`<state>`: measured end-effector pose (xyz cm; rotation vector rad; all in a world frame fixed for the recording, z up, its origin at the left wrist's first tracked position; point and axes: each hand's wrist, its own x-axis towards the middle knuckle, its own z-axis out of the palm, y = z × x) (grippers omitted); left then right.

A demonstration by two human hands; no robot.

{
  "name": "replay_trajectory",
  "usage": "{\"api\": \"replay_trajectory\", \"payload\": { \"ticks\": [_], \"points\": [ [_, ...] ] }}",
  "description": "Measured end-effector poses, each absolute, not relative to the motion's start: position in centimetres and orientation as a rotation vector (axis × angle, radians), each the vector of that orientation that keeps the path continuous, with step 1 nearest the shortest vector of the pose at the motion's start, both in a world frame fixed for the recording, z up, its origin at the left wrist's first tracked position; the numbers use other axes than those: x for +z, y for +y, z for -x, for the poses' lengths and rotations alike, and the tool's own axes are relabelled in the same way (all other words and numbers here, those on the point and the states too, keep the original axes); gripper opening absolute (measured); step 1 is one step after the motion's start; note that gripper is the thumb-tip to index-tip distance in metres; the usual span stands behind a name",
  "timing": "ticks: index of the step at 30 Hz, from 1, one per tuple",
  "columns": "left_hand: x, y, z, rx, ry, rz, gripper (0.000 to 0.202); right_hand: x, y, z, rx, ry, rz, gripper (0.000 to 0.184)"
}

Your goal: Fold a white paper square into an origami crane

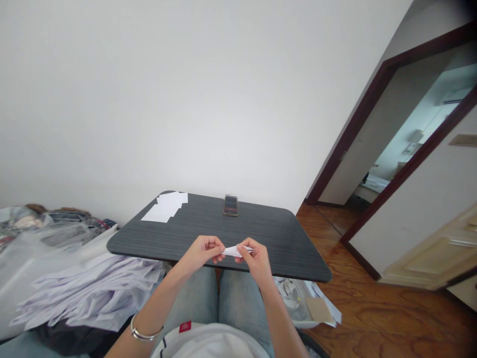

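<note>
Between my two hands is a small folded piece of white paper (231,251), held just above the near edge of the dark table (208,223). My left hand (207,248) pinches its left end between thumb and fingers. On the other end, the thumb and fingers of my right hand (254,253) are closed. The fingers hide part of the paper, so its full folded shape cannot be made out. Several white paper sheets (164,208) lie overlapping at the table's far left. A phone-like dark screen on a stand (230,205) stands near the back edge.
A heap of white cloth (93,288) and plastic-wrapped goods (63,233) lies left of the table. Below its right side sits a bin of papers and small items (298,298). A white wall (223,99) rises behind, with a doorway (357,129) at right.
</note>
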<state>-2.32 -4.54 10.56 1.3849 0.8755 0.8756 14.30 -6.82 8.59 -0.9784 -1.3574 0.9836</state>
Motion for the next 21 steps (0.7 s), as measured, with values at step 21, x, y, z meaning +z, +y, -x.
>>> {"api": "replay_trajectory", "payload": {
  "ticks": [21],
  "points": [
    [10.3,-3.9,4.2,0.777,0.825,-1.302,0.026,8.2,-6.5,-14.9,0.978,-1.359,1.010,0.020]
  ]
}}
